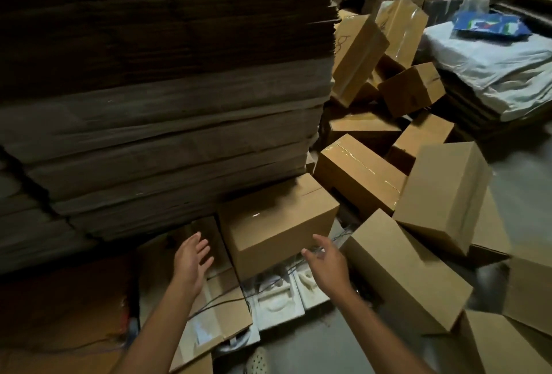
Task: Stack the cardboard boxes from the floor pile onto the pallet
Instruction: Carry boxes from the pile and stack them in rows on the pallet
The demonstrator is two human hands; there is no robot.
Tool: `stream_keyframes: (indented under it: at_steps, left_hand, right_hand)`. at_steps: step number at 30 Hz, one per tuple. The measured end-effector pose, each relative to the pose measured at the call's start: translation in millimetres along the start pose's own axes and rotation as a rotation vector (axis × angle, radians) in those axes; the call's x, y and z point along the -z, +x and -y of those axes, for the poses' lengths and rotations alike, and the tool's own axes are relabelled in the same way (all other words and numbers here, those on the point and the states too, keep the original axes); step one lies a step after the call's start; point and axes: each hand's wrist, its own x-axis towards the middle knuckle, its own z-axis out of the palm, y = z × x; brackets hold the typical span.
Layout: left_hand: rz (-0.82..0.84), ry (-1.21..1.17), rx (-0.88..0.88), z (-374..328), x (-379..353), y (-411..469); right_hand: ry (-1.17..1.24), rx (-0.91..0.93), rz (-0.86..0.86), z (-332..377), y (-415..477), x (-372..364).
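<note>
Two bare forearms reach in from the bottom edge, both stretched forward and angled inward on one box [277, 224] at centre frame. The left hand [191, 260] is up on the box's left side, palm turned in towards it, fingers straight and fanned wide. It is just beside the cardboard with a sliver of gap, holding nothing. The right hand [324, 257] is at the box's lower right corner, fingers loosely extended, thumb raised by the near edge, nothing in its grasp. It is blurred there, so whether it touches the box is impossible to call.

The box sits tilted, propped on white moulded trays [277, 299], its far end against the foot of the tall sheet stack [164, 90] that fills the upper left. The rest of the pile [358, 173] tumbles across the right half of the frame, from lower right to upper right, boxes leaning on one another over the grey floor [522, 194]. An open carton [221, 314] lies at lower left beneath the left forearm. In the upper right, a blue packet [490, 26] lies on a white wrapped bundle [493, 69].
</note>
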Motion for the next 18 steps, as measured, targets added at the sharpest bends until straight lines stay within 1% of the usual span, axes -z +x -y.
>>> stream_keyframes:
  at_steps: [3,6,9,13,16,18]
  left_hand:
    - [-0.050,0.040,0.055,4.3,-11.1,42.3]
    - [-0.094,0.042,0.091,18.4,-22.8,92.7]
    - [-0.137,0.041,0.122,48.3,-39.3,140.3]
    - [-0.191,0.066,0.152,100.1,-70.4,194.6]
    - [-0.241,0.085,0.168,128.4,-86.3,231.8]
    - [-0.228,0.051,0.170,138.5,-97.0,251.1]
  right_hand:
    - [0.059,-0.093,0.052,-4.7,47.4,-19.4]
    - [0.124,-0.190,0.098,-24.9,96.9,-43.3]
    - [0.160,-0.255,0.167,-54.2,144.3,-71.5]
    - [0.270,-0.365,0.247,-97.2,206.7,-111.3]
    - [0.324,-0.428,0.275,-126.8,241.5,-135.0]
    - [0.343,-0.458,0.296,-145.7,259.3,-145.8]
